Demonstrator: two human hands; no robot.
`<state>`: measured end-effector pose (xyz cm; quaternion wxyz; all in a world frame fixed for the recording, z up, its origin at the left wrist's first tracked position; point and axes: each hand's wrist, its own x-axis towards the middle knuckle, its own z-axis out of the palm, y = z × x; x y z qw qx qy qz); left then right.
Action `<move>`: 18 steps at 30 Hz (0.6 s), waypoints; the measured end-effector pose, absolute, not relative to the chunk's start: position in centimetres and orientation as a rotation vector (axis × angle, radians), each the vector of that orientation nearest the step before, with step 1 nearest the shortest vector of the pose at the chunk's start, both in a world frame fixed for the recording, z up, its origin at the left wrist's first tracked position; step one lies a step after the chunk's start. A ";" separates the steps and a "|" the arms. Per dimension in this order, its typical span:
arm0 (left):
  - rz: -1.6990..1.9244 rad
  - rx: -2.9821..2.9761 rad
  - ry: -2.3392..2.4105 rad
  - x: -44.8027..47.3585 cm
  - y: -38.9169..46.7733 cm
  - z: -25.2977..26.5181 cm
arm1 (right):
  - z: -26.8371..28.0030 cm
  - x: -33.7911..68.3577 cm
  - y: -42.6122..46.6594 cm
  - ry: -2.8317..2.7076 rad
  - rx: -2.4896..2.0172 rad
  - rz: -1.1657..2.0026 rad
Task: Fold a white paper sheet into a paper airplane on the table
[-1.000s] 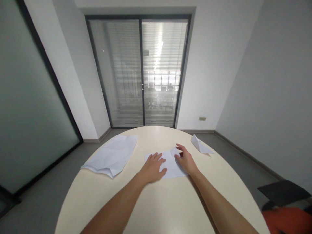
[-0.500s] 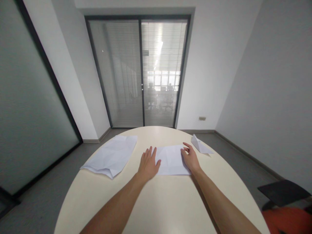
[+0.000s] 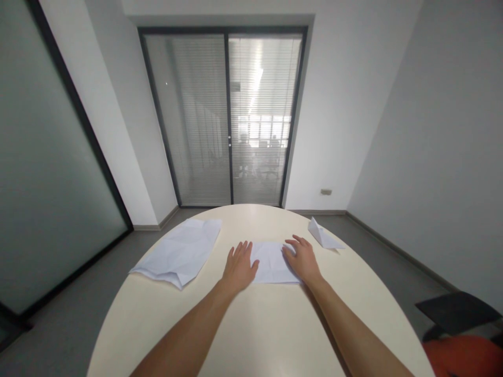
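A white sheet of paper (image 3: 269,263) with faint crease lines lies on the round table in front of me. My left hand (image 3: 239,265) rests flat over its left edge, fingers stretched and thumb apart. Over the right part of the sheet is my right hand (image 3: 303,259), its fingers bent but spread apart and pointing left. The paper's right edge is partly covered by that hand, so I cannot tell how it lies there.
A larger creased sheet (image 3: 183,248) lies at the table's left edge. Near the right edge sits a folded paper piece (image 3: 325,236) with a raised point. The round table (image 3: 251,324) is cream. A red and black chair (image 3: 461,351) stands at lower right.
My right hand has moved left over the sheet and its fingers have spread. The sheet's visible part is narrower and its far edge is nearer to me. My left hand has barely moved.
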<state>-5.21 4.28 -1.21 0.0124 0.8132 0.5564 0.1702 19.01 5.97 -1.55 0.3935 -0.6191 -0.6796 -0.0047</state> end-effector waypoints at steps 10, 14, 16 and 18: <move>0.505 2.616 1.634 -4.9 4.0 -0.8 | 0.0 15.8 2.6 -2.364 -1.558 0.270; 0.518 2.606 1.684 -4.8 3.9 -0.7 | 0.1 15.8 2.6 -2.374 -1.651 0.271; 0.538 2.612 1.700 -4.8 3.8 -0.6 | 0.2 15.9 2.7 -2.339 -1.705 0.218; 0.575 2.629 1.708 -4.8 3.6 -0.4 | 0.5 16.1 2.9 -2.268 -1.749 0.115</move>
